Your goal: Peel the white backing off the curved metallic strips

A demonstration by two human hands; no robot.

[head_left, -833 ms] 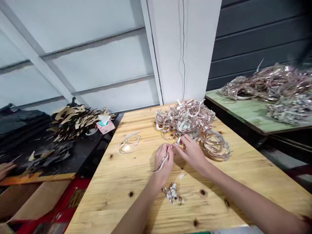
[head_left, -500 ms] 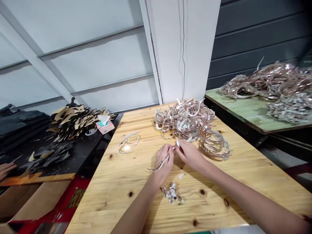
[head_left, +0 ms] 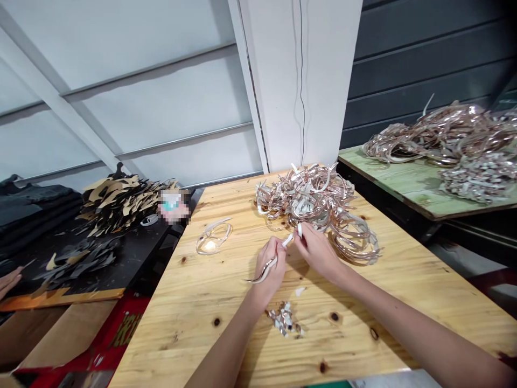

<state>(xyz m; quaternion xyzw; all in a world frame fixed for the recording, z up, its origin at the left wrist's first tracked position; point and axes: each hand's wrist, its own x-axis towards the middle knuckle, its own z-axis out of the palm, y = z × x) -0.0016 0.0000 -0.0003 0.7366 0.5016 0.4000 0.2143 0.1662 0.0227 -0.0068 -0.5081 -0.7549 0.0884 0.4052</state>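
Observation:
My left hand point(head_left: 270, 265) is closed around a thin strip point(head_left: 264, 271) with a pale side and a shiny rose-gold edge. One end of it curls out over the back of the hand, and a short white end point(head_left: 287, 240) sticks up past the fingertips. Just to the right, the fingers of my right hand point(head_left: 318, 249) are pinched together, with a white strip end point(head_left: 299, 230) showing at them. Whether both white ends belong to one strip I cannot tell. Below the hands lies a small heap of cut scraps point(head_left: 285, 319), with a white scrap point(head_left: 300, 291) beside it.
A tangled pile of rose-gold strips point(head_left: 307, 194) and a coiled bundle point(head_left: 355, 240) lie behind my hands on the wooden table point(head_left: 169, 323). A loose loop point(head_left: 213, 237) rests at left. More strips point(head_left: 448, 132) cover a green table. Another person's hand point(head_left: 10, 281) shows far left.
My right hand has moved slightly up and away from the left. More of the white strip end now shows between them. The left hand has barely moved.

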